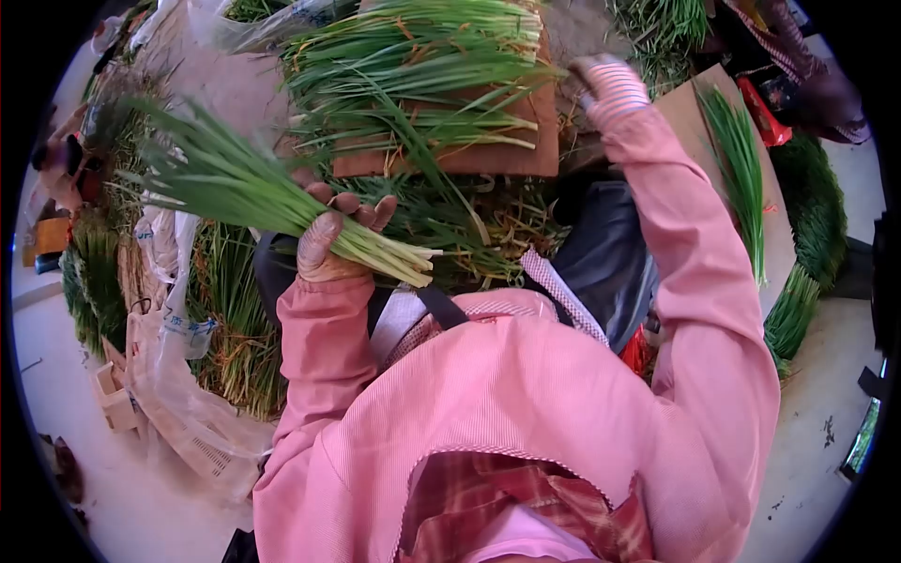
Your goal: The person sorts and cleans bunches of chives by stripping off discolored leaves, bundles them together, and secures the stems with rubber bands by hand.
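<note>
My left hand is wrapped round a bunch of green chives. Their pale cut ends point right, and the leaf tips fan out to the upper left. Beyond it, a brown board bears a loose pile of chives, some with yellowed leaves. Off the board's right edge, close to the pale ends of that pile, is my right hand. Its fingers look curled and closed; whether a leaf or stalk is in them is too blurred to tell.
Discarded leaves lie in front of the board. On the right, a cardboard sheet holds a small bunch of chives, with more bundles beside it. Plastic sheeting and grass-like bundles are at left. Other people sit farther off.
</note>
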Available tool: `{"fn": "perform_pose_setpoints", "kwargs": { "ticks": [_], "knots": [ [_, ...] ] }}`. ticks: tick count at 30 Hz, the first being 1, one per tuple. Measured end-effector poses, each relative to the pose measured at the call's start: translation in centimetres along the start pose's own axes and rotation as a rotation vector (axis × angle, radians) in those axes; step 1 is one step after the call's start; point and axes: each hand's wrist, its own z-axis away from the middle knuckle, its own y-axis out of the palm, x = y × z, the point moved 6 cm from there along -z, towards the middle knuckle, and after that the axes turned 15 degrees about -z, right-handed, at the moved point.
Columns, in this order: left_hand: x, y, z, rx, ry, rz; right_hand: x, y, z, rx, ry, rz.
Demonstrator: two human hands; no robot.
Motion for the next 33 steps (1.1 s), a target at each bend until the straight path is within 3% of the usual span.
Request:
{"fn": "perform_pose_setpoints", "kwargs": {
  "ticks": [3, 4, 5, 7, 8, 9, 11, 13, 14, 15, 17, 21, 25, 27, 30, 31, 33],
  "knots": [
    [-0.4, 0.2, -0.6, -0.025, 0.052, -0.028, 2.3, -8.4, -0.4, -0.38, -0.179, -0.214],
    [-0.2, 0.4, -0.8, -0.057, 0.05, -0.029, 0.5, -7.9, -0.7, -0.395, -0.119, -0.418],
    [0.0, 0.5, -0.7, -0.093, 0.046, -0.03, -0.9, -6.3, -0.8, -0.177, -0.025, -0.526],
    [0.1, 0.2, -0.5, -0.131, 0.036, -0.09, -1.0, -5.8, -0.7, 0.182, 0.26, -0.151],
    [0.3, 0.4, -0.6, -0.064, 0.031, -0.05, -2.8, -7.1, -1.5, -0.037, 0.201, -0.21],
    [0.5, 0.7, -0.7, -0.003, 0.029, -0.008, -5.8, -8.1, -2.9, -0.251, 0.226, -0.697],
    [0.4, 1.9, -0.5, -0.065, 0.035, -0.006, -2.7, -13.8, -5.0, -0.349, 0.19, -0.978],
    [1.0, 1.9, -0.7, -0.113, 0.025, 0.103, 0.1, -17.6, -5.9, -0.43, 0.106, -1.134],
    [1.4, 2.0, -0.8, -0.173, 0.024, 0.102, 1.8, -18.2, -5.1, -0.617, 0.144, -1.027],
    [1.5, 2.5, -1.2, -0.163, 0.042, 0.104, 2.6, -18.2, -4.8, -0.644, 0.111, -1.101],
    [2.4, 2.8, -1.0, -0.245, -0.004, 0.09, 4.1, -15.7, -3.7, -0.532, 0.012, -1.22],
    [4.6, 2.4, -0.8, -0.426, -0.114, -0.054, 8.3, -5.2, 2.2, -0.226, 0.331, -1.427],
    [7.2, 0.4, 0.4, -0.609, -0.278, -0.248, 12.4, 3.6, 8.4, -0.003, 0.331, -1.632],
    [8.6, -1.6, 0.3, -0.5, -0.354, -0.326, 13.3, 6.5, 11.3, 0.154, 0.536, -1.602],
    [9.2, -2.3, 0.5, -0.551, -0.42, -0.215, 15.0, 5.5, 11.7, 0.199, 0.112, -1.254],
    [9.3, -2.2, 0.7, -0.553, -0.437, -0.225, 14.9, 5.8, 11.8, 0.226, 0.085, -1.252],
    [8.8, -0.9, 0.4, -0.436, -0.397, -0.205, 14.4, 7.0, 12.2, 0.395, 0.364, -1.501]
  ]
}}
